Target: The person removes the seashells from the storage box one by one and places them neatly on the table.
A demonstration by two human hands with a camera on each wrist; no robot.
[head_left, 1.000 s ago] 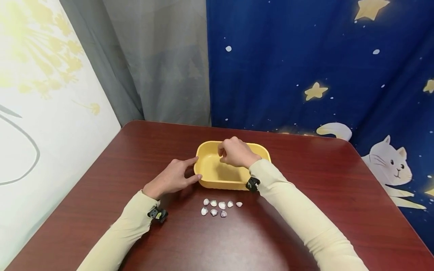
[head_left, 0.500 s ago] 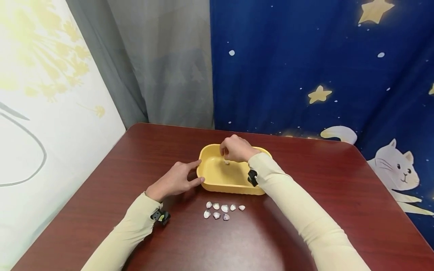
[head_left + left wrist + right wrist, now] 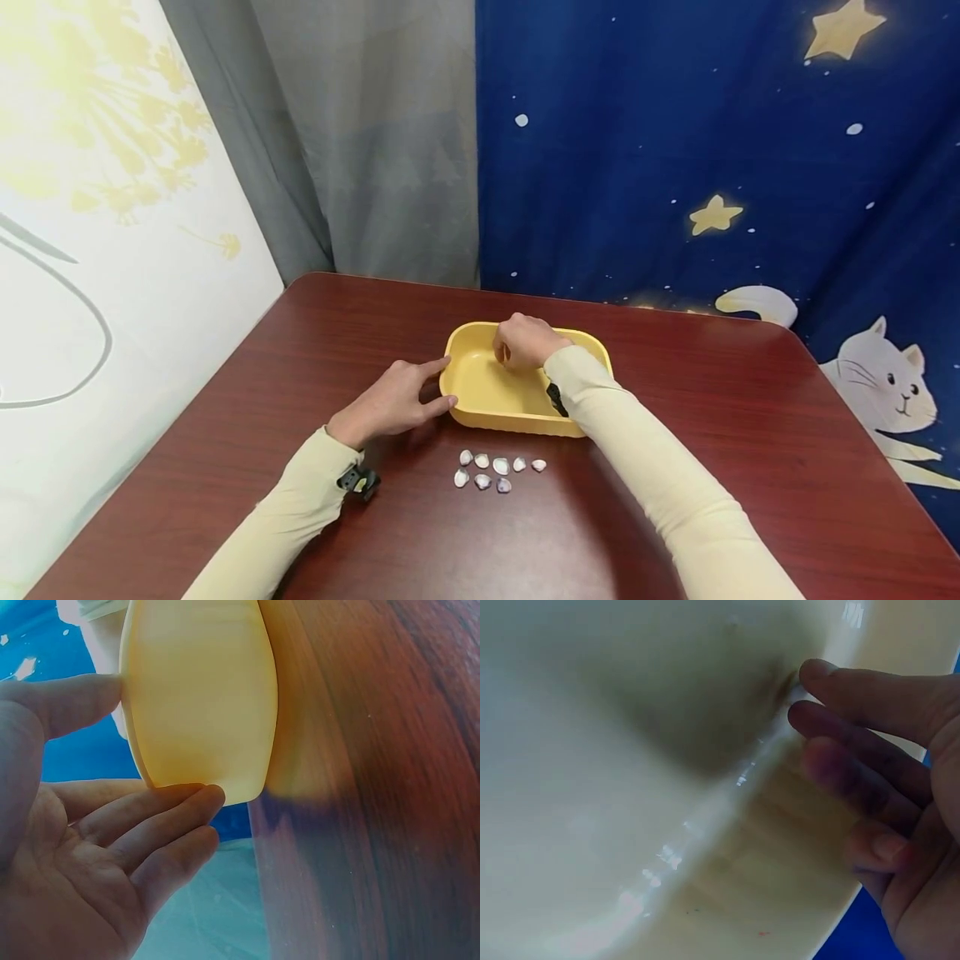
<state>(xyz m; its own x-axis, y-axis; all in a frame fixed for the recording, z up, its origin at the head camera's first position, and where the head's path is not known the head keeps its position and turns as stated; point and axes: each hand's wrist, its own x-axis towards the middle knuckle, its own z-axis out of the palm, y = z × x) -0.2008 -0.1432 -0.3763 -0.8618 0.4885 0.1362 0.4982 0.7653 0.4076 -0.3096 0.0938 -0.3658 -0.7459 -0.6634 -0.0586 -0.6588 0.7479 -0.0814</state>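
In the head view, a yellow tub [image 3: 487, 392] stands on the dark red table. My left hand [image 3: 390, 402] touches its left end, thumb near the front corner and fingers spread further back. The left wrist view shows those fingers [image 3: 172, 825] resting against the tub's wall, fairly straight. My right hand [image 3: 525, 342] reaches down inside the tub with curled fingers. In the right wrist view, its thumb and forefinger tips nearly meet near the tub's inner corner; a small pale patch shows between them, shell or glare. Small seashells [image 3: 501, 467] lie in two rows in front of the tub.
The table [image 3: 360, 533] reaches back to a grey curtain [image 3: 390, 150] and a blue star-patterned curtain [image 3: 600, 167]. A pale patterned wall or sheet [image 3: 150, 292] stands along the left side. Black wrist cameras sit on both sleeves.
My right hand has sunk lower into the tub. A small shell seen at its fingertips half a second ago is now out of sight. My left hand stays at the tub's end.
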